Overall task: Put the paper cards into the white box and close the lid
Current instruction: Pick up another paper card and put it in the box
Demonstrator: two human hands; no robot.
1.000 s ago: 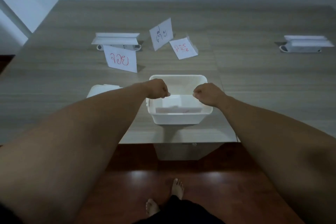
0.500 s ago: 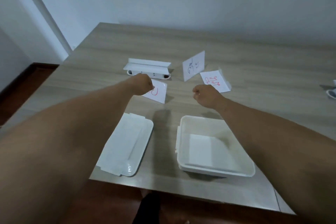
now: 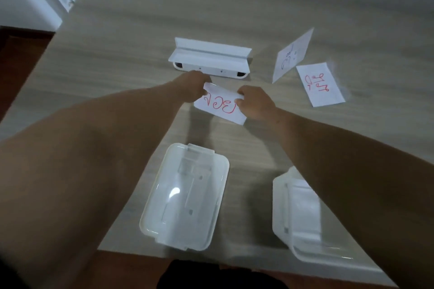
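My left hand (image 3: 193, 88) and right hand (image 3: 252, 103) pinch the top corners of a red-lettered card (image 3: 219, 105) above the table (image 3: 141, 30). The lid (image 3: 185, 197) lies beside the open white box (image 3: 303, 225).

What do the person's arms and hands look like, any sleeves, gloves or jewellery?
Both forearms are bare right to the frame edge, with no sleeves in view. The left hand and right hand are ungloved; no watch, bracelet or ring shows on either.

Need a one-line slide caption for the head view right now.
Both hands, left hand and right hand, grip a red-lettered card beyond the open white box and lid.
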